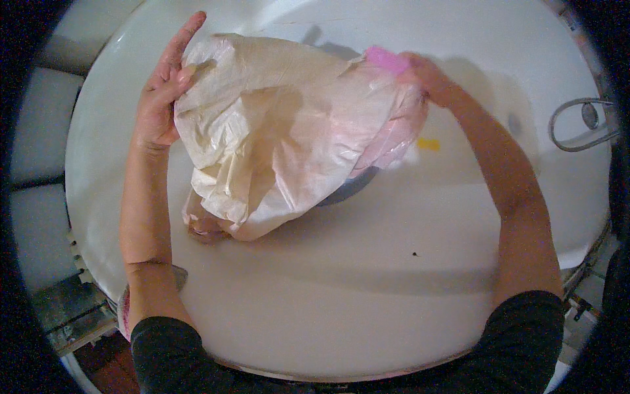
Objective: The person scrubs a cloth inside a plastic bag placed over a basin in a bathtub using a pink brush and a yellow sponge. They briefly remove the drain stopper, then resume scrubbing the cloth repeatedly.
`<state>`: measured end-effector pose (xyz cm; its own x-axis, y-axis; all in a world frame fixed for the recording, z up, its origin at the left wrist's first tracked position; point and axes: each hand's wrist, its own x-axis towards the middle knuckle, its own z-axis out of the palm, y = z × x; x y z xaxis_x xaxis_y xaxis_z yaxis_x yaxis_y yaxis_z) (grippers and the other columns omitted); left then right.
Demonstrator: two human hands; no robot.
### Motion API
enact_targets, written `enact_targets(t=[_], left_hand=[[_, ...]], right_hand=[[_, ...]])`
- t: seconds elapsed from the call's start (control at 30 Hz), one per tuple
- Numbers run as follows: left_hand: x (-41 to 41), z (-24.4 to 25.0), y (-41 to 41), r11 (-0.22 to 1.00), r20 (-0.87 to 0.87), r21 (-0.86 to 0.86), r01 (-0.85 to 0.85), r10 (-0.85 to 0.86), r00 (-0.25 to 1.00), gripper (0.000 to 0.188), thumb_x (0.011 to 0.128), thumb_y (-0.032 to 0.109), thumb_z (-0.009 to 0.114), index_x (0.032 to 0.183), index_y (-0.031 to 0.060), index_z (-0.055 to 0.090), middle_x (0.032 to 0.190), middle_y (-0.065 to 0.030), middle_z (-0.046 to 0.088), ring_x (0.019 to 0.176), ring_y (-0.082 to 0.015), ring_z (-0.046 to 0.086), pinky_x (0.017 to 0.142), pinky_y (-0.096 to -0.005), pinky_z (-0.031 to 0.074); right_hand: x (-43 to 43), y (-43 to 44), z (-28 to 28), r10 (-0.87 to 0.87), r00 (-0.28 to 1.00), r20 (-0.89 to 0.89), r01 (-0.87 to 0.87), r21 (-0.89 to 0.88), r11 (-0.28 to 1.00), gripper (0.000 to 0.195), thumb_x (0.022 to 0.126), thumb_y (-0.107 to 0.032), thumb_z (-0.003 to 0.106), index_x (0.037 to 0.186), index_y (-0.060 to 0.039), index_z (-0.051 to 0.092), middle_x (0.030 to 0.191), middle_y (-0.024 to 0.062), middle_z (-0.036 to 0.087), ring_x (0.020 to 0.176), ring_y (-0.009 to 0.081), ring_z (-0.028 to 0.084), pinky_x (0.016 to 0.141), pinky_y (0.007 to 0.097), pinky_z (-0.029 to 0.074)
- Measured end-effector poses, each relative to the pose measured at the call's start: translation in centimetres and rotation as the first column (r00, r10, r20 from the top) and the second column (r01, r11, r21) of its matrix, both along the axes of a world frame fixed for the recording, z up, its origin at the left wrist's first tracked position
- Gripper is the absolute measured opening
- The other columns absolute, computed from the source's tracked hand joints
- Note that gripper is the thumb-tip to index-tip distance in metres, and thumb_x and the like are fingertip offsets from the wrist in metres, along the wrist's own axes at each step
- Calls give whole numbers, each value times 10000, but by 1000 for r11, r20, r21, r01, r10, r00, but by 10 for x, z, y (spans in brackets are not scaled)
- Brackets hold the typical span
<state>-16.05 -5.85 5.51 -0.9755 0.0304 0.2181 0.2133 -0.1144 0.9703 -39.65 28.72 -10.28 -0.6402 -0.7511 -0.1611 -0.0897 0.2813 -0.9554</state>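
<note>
A crumpled, thin, cream-and-pink sheet of cloth or plastic (305, 128) is spread between my hands above a white tub or basin. My left hand (165, 93) is at its left edge, index finger stretched upward and thumb against the material; part of the hand is hidden behind it. At the upper right corner my right hand (425, 76) grips the material beside a bright pink piece (386, 59). A grey round object (349, 187) shows partly from under the sheet. Brownish translucent material (206, 226) hangs at the lower left.
The white tub (344, 320) curves around the work. A yellow piece (428, 144) and a small dark speck (415, 254) lie on its surface. A grey looped hose or cord (556, 123) is at the right rim. Pink-and-grey cloth (124, 315) hangs by the left rim.
</note>
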Motion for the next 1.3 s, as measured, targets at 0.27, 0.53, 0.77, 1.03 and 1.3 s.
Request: enact_targets(t=[0.27,0.53,0.77,1.03,1.3], left_hand=[[-3,-42,-26,759,736,-497,419,114,667,630,730,267,742,1228,-15,478,1121,-98,590,954,-159,576,825,-298,476],[0,-66,-53,941,393,319,-113,-23,919,526,846,315,619,1262,45,444,1187,-88,537,1051,-171,550,859,-310,486],[4,-75,-20,996,414,47,-78,52,909,671,808,136,658,1391,151,326,1305,-85,457,1111,-204,506,918,-337,447],[-1,-58,-47,-166,-665,-742,-650,309,680,279,831,170,640,1087,70,588,1014,-94,593,926,-224,569,756,-338,475],[58,-71,85,-344,-169,-912,-223,-181,969,596,691,382,710,1189,122,514,1193,-127,473,1099,-348,449,936,-478,367]], right_hand=[[-47,49,22,-393,901,-183,423,183,887,268,841,-363,540,907,-104,551,782,-3,541,702,103,520,628,276,450],[69,-83,68,407,913,13,-405,148,902,343,895,-395,466,805,-80,570,624,29,489,616,137,507,603,292,441],[114,-85,40,276,427,-861,48,327,944,390,863,-355,518,1148,-89,535,863,179,571,843,348,586,755,447,472],[105,-74,17,262,488,-833,164,382,910,375,880,-252,498,1251,-206,468,940,140,567,848,346,581,718,430,488],[76,-49,10,149,656,-740,7,204,979,350,907,-198,481,1242,-97,500,1149,171,554,1040,331,530,906,362,423]])
